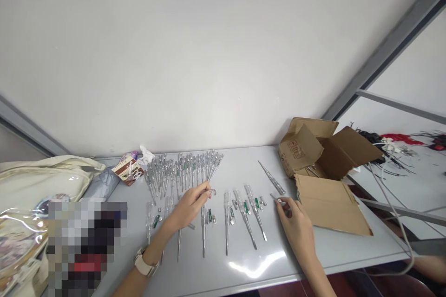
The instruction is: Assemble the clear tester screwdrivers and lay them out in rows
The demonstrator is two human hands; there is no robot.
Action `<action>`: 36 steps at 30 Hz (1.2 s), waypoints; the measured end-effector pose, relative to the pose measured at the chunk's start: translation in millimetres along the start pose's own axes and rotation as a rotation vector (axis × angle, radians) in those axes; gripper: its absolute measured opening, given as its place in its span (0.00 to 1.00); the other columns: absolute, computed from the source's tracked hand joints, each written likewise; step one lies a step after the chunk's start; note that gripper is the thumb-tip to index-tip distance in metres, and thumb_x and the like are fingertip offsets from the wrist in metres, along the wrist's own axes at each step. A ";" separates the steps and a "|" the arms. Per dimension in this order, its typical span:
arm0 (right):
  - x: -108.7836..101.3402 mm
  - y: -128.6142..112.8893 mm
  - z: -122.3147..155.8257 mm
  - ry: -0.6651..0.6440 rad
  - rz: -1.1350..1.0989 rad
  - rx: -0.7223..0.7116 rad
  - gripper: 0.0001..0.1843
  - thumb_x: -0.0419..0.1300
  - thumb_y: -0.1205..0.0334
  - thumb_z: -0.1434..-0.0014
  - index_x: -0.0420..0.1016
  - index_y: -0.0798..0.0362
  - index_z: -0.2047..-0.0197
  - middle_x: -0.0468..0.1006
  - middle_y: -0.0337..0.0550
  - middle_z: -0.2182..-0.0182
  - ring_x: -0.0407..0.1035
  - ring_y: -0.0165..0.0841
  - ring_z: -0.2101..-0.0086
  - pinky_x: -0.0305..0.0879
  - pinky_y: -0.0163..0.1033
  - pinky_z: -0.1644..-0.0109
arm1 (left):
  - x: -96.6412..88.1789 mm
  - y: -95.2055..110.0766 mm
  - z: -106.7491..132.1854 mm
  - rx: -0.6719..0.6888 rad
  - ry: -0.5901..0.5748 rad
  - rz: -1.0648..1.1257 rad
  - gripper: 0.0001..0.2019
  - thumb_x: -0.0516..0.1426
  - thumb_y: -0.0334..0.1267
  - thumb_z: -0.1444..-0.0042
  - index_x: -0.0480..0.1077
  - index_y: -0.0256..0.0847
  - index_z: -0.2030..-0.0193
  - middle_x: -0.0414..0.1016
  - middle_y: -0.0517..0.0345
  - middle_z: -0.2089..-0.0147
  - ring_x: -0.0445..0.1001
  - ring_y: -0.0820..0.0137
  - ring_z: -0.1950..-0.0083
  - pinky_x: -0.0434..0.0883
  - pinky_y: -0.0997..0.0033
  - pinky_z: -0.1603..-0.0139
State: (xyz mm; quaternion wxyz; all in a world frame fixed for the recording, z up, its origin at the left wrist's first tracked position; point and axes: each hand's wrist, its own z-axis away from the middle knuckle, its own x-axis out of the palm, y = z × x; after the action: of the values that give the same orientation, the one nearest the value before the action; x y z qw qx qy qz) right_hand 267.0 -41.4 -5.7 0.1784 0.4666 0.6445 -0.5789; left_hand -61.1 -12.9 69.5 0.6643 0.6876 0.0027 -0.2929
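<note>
A canvas tote bag point(38, 181) is dumped at far left. A tiny metal clip point(213, 192) is pinched by the left hand point(188, 207), right below a fan of clear tester screwdrivers point(184, 171) on the grey table point(244, 164). A slim tester point(277, 199) is pinched by the right hand point(296, 225), just beside an opened cardboard box point(334, 155).

The left hand point(190, 206) pinches a small metal part point(213, 192) close to the rows of clear tester screwdrivers point(184, 176) on the grey counter point(278, 253). The right hand point(296, 227) holds a thin metal piece point(275, 199), near an open cardboard box point(343, 153).
</note>
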 end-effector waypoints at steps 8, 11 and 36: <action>4.1 -2.8 -0.2 0.016 0.011 0.043 0.32 0.42 0.32 0.39 0.73 0.51 0.58 0.73 0.47 0.65 0.71 0.40 0.69 0.64 0.43 0.66 | 4.0 4.9 -0.4 -0.034 -0.015 -0.047 0.15 0.44 0.49 0.33 0.60 0.43 0.66 0.52 0.68 0.77 0.52 0.74 0.76 0.52 0.71 0.70; 3.4 -0.9 -0.4 0.017 -0.038 0.003 0.30 0.44 0.34 0.38 0.72 0.52 0.58 0.72 0.47 0.66 0.69 0.38 0.70 0.64 0.42 0.64 | 5.6 5.5 -0.6 -0.040 -0.025 -0.050 0.16 0.44 0.50 0.33 0.60 0.43 0.66 0.54 0.68 0.76 0.52 0.74 0.76 0.52 0.71 0.71; 16.3 -138.8 15.2 -0.704 -1.053 0.083 0.21 0.54 0.42 0.37 0.73 0.48 0.53 0.81 0.46 0.64 0.78 0.40 0.63 0.76 0.48 0.56 | 3.7 27.2 -13.3 0.563 0.050 -0.901 0.16 0.44 0.24 0.34 0.70 0.41 0.51 0.73 0.53 0.54 0.68 0.64 0.51 0.63 0.61 0.50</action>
State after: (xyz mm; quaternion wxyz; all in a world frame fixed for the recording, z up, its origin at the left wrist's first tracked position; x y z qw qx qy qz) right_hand 141.9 -34.1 58.2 0.0527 -0.1248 0.6675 -0.7322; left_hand -42.1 -5.3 92.1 0.2619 0.7769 0.2351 -0.5221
